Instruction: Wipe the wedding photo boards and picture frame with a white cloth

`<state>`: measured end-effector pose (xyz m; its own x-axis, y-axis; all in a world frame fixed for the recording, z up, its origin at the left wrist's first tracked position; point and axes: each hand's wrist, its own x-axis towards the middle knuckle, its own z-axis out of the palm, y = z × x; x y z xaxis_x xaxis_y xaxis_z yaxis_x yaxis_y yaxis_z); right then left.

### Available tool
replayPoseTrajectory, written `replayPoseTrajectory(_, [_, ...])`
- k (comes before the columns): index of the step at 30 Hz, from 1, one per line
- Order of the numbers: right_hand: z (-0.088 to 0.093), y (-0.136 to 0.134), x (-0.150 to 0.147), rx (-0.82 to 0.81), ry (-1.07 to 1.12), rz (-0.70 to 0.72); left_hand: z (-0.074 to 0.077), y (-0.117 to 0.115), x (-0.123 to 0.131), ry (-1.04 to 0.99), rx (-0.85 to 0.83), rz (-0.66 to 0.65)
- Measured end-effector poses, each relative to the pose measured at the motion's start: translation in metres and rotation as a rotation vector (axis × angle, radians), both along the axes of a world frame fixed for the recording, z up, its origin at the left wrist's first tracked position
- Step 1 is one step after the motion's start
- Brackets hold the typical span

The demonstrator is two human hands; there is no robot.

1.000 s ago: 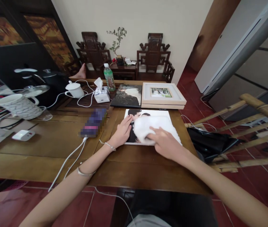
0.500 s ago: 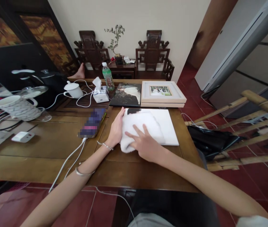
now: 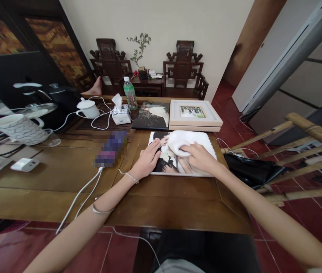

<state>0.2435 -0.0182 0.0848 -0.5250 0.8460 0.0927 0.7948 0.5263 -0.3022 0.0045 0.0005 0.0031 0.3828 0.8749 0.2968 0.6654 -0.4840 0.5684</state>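
Observation:
A glossy photo panel (image 3: 165,161) showing a couple lies flat on the wooden table (image 3: 64,178). My left hand (image 3: 148,160) rests flat on its left edge, fingers stretched out. My right hand (image 3: 199,157) presses a crumpled white cloth (image 3: 180,139) onto the upper middle of the panel, fingers bent over the cloth.
Behind the panel lie a dark photo print (image 3: 152,115) and a white framed picture (image 3: 195,113). A blurred phone (image 3: 110,148) with a white cable sits to the left, with a tissue box (image 3: 121,112), a green bottle (image 3: 130,93), a teapot (image 3: 88,108) and a mug (image 3: 21,129). A bamboo chair (image 3: 300,151) stands right.
The cloth was down at the panel's near left corner half a second ago; my right hand has swept it up and right to the upper middle, uncovering the picture. My left hand stays on the left edge.

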Motion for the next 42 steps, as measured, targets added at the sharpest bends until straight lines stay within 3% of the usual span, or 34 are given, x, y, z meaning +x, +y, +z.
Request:
replayPoseTrajectory(4, [0.009, 0.039, -0.043, -0.043, 0.193, 0.061, 0.001, 0.000, -0.002, -0.003, 0.013, -0.003])
replayPoseTrajectory(9, [0.012, 0.065, -0.082, -0.047, 0.163, 0.067, 0.002, 0.001, -0.005, -0.017, -0.001, -0.016])
replayPoseTrajectory(12, [0.012, 0.063, -0.071, -0.100, 0.159, 0.027, -0.001, 0.001, -0.006, -0.022, 0.005, -0.019])
replayPoseTrajectory(16, [0.012, 0.052, -0.019, -0.045, 0.153, 0.029, -0.002, 0.001, -0.005, -0.030, 0.006, -0.027])
replayPoseTrajectory(22, [-0.002, 0.006, 0.048, 0.010, -0.008, -0.067, 0.000, 0.000, -0.003, -0.023, -0.006, -0.017])
replayPoseTrajectory(28, [-0.017, -0.088, 0.049, 0.030, -0.140, 0.063, -0.001, 0.000, -0.002, -0.013, 0.012, -0.012])
replayPoseTrajectory(31, [-0.017, -0.110, 0.046, -0.003, -0.128, 0.123, 0.000, 0.000, -0.002, 0.007, 0.010, -0.014])
replayPoseTrajectory(35, [-0.015, -0.087, 0.048, 0.007, -0.086, 0.092, 0.003, 0.000, -0.003, 0.026, -0.006, -0.018])
replayPoseTrajectory(42, [-0.007, 0.014, 0.051, 0.045, 0.008, 0.026, 0.005, 0.000, -0.005, 0.030, -0.023, -0.026])
